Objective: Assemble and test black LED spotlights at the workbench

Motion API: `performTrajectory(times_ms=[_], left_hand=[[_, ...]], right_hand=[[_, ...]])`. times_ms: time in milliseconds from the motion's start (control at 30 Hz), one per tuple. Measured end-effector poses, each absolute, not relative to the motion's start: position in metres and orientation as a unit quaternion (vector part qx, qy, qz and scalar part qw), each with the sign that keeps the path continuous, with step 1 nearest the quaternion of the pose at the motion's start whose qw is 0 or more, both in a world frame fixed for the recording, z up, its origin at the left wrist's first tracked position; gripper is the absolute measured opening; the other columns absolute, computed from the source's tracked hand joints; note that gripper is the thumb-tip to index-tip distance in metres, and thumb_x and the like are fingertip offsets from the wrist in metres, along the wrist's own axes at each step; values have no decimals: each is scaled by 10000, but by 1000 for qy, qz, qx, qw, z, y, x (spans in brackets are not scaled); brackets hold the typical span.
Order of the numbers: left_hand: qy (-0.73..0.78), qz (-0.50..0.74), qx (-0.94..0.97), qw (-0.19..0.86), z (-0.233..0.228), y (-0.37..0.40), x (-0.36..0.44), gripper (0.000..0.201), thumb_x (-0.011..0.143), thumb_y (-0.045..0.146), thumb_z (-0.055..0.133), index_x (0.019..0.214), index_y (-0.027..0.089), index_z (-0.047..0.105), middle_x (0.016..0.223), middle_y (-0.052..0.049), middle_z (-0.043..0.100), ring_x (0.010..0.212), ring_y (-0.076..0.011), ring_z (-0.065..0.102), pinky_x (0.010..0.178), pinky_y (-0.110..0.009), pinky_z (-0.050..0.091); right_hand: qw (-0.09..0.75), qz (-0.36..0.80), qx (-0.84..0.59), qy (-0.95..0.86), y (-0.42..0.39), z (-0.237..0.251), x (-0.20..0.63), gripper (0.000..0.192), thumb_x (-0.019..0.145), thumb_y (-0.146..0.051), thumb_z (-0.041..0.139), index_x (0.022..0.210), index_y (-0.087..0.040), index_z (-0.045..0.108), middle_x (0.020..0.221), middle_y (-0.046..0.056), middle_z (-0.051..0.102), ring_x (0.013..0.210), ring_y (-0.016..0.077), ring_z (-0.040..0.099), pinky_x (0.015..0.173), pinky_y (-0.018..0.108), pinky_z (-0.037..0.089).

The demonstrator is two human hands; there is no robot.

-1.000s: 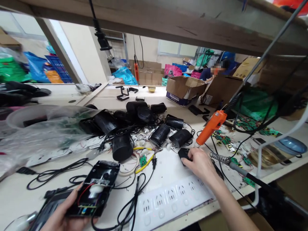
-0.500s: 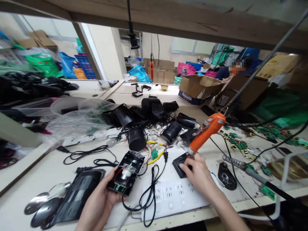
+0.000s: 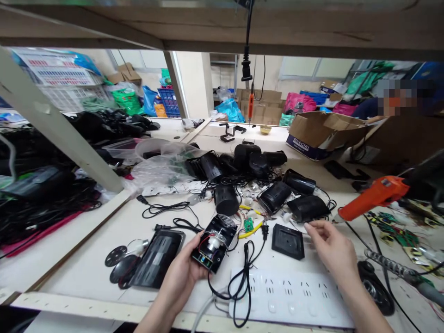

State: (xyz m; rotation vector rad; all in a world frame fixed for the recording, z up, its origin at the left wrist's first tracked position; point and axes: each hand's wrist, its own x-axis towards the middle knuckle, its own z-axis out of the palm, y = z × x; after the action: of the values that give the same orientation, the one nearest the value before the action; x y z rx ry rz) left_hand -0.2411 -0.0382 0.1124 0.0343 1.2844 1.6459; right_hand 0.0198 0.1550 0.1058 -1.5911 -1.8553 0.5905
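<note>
My left hand [image 3: 185, 266] grips a black open-backed lamp housing [image 3: 214, 240] from its left edge. Inside it are a white bulb socket, red wires and a small circuit board. A black power cord [image 3: 248, 282] runs from it across the bench. My right hand [image 3: 333, 247] hovers right of a flat black cover [image 3: 287, 241], clear of it, fingers loosely bent and apparently holding nothing. Just beyond the fingers hangs an orange electric screwdriver [image 3: 374, 199], tip pointing down and left. A second black housing [image 3: 157, 259] lies left of my left hand.
A white power strip [image 3: 291, 300] lies along the front edge. Behind are several black housings [image 3: 225, 199], yellow-handled pliers [image 3: 255, 230] and a small green board [image 3: 249, 225]. Circuit boards [image 3: 395, 231] are heaped at right. A shelf [image 3: 312, 34] hangs overhead; a person [image 3: 367, 108] is at far right.
My right hand has come off the black cover and moved right. The screwdriver has swung up and right, away from the cover. My left hand still holds the housing. The view has turned left.
</note>
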Motion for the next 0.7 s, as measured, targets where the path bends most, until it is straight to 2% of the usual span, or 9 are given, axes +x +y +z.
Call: performTrajectory(times_ms=[100,167,200,300,367,467,700], left_hand=[[526,684,21,505,112,-36,-239,283,894,232,558,1149,128,623,840,-83,705,554,-170,607,411,-284,526],[523,688,18,503,112,-34,-236,281,902,230,548,1155,131,622,871,-89,707,567,-166,606,423,-281,529],[522,690,17,502,112,-32,-234,282,905,229,543,1159,133,619,885,-92,707,571,-163,604,428,-279,529],[515,693,22,504,113,-28,-230,280,921,234,520,1170,140,608,935,-96,702,600,-163,604,441,-279,533],[511,693,25,508,113,-26,-228,284,936,248,496,1178,144,603,952,-96,696,623,-169,603,444,-284,535],[510,692,28,510,112,-27,-228,314,949,273,472,1208,144,596,949,-93,685,646,-173,595,441,-281,527],[517,687,70,506,115,-27,-233,361,952,290,459,1255,146,594,1007,-95,676,701,-170,580,472,-260,516]], right_hand=[[357,166,-493,-776,129,122,5,306,855,-494,533,784,-229,667,725,49,687,604,210,612,595,330,456],[382,184,-369,-827,105,129,-15,220,932,-352,517,818,-221,652,768,39,674,645,175,615,598,286,467],[367,202,-295,-859,94,131,-27,179,951,-269,501,854,-212,641,785,37,665,676,164,623,622,270,479],[373,217,-195,-881,70,129,-65,152,950,-134,467,913,-193,602,798,32,633,706,161,611,639,267,484],[355,218,-184,-890,63,124,-85,135,937,-118,471,952,-189,585,838,41,626,749,181,611,660,288,493],[332,213,-201,-897,63,117,-102,88,903,-114,513,890,-196,545,818,33,603,726,197,595,632,305,475],[325,228,-221,-891,68,109,-108,157,893,-93,515,804,-213,467,738,-4,570,656,172,581,606,285,427]])
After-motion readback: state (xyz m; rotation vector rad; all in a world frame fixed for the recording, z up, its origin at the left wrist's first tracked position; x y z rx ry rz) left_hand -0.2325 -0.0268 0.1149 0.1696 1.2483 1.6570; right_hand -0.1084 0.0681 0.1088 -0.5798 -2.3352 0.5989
